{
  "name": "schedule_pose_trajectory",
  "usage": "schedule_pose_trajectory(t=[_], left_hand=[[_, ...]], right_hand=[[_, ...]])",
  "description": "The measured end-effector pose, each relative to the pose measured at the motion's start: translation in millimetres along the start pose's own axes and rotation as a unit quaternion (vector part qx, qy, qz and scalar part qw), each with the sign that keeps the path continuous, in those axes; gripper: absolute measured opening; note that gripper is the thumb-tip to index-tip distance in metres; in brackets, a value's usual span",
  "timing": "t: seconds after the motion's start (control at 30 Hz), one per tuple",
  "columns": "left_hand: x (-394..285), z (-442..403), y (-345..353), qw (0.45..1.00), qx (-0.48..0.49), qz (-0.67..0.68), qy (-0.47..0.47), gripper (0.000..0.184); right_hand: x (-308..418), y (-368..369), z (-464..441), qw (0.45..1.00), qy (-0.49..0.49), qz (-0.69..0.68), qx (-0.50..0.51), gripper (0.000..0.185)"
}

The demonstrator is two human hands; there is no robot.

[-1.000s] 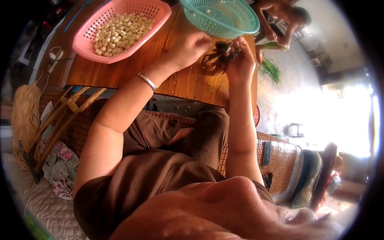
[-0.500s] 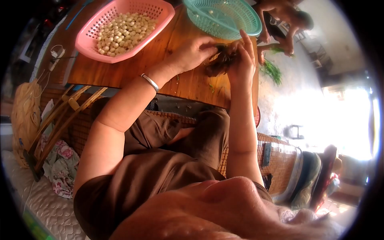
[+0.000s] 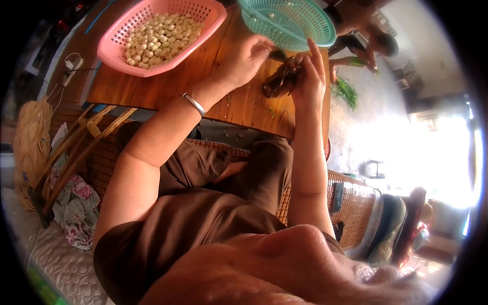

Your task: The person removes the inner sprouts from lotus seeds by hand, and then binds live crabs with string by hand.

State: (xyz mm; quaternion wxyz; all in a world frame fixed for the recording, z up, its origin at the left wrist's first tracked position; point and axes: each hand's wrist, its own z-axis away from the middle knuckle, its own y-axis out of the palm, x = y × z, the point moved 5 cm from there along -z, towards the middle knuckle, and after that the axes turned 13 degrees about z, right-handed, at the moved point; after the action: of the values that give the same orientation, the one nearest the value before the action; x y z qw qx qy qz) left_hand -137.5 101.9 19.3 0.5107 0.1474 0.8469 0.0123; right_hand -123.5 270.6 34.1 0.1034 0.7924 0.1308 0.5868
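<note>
My right hand (image 3: 308, 81) grips a dark brown, ragged clump (image 3: 281, 81) over the wooden table (image 3: 223, 94), index finger stretched upward. What the clump is I cannot make out. My left hand (image 3: 246, 60), a silver bangle on its wrist, is at the clump's left. Its thumb and fingers are pinched beside a small dark flap (image 3: 277, 54) at the clump's top; whether they hold it is unclear. Left of my hands, a pink basket (image 3: 113, 53) holds many small round cream pieces. Just beyond my hands stands a green plastic basket (image 3: 320, 35), with a few pale bits inside.
Another person (image 3: 361, 35) bends over at the upper right, near green stalks (image 3: 345, 93) on the floor. Wooden crutches (image 3: 76, 147) lean at the left by a tan bag (image 3: 30, 147). A white power strip (image 3: 72, 70) lies past the table's left side.
My left hand has drawn slightly up and left, away from the clump in my right hand. The clump shows more openly. The view has shifted a little.
</note>
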Motion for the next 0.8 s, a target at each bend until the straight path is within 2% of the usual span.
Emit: schedule_pose_trajectory(t=[0.07, 0.13, 0.17, 0.23, 0.27, 0.33, 0.37, 0.47, 0.6, 0.67, 0.8], left_hand=[[-4, 0, -5, 0.998, -0.022, -0.049, 0.029, 0.015], [-31, 2, -5, 0.954, -0.003, -0.28, 0.11, 0.021], [-34, 4, -3, 0.954, -0.003, -0.28, 0.11, 0.021], [-34, 8, 10, 0.974, 0.085, -0.194, 0.08, 0.027], [-37, 10, 12, 0.974, 0.084, -0.193, 0.08, 0.027], [-30, 14, 16, 0.972, 0.107, -0.211, -0.008, 0.028], [-27, 15, 16, 0.966, 0.116, -0.231, 0.003, 0.026], [-16, 16, 16, 0.982, 0.103, -0.154, -0.027, 0.022], [-9, 12, 12, 0.981, 0.096, -0.166, -0.044, 0.018], [8, 10, 8, 0.993, 0.076, -0.073, -0.059, 0.015], [-3, 9, 8, 0.993, 0.073, -0.084, -0.044, 0.016]], right_hand=[[-1, 0, -1, 1.0, 0.0, -0.004, 0.001, 0.042], [-1, 1, -1, 1.0, -0.003, -0.015, -0.001, 0.041], [-1, 1, -1, 1.0, -0.003, -0.015, -0.001, 0.041], [-2, 2, 0, 1.0, 0.003, -0.023, 0.001, 0.04], [-1, 3, 0, 1.0, 0.003, -0.022, 0.001, 0.04], [-3, 3, -1, 0.999, 0.007, -0.039, -0.002, 0.041], [-4, 1, -2, 0.999, 0.008, -0.038, -0.003, 0.041], [-7, -2, -5, 0.998, 0.01, -0.07, 0.006, 0.042], [-7, -4, -5, 0.997, 0.024, -0.067, -0.01, 0.042], [-8, -7, -6, 0.997, 0.021, -0.069, -0.01, 0.042], [-10, -12, -8, 0.999, 0.014, -0.033, -0.001, 0.042]])
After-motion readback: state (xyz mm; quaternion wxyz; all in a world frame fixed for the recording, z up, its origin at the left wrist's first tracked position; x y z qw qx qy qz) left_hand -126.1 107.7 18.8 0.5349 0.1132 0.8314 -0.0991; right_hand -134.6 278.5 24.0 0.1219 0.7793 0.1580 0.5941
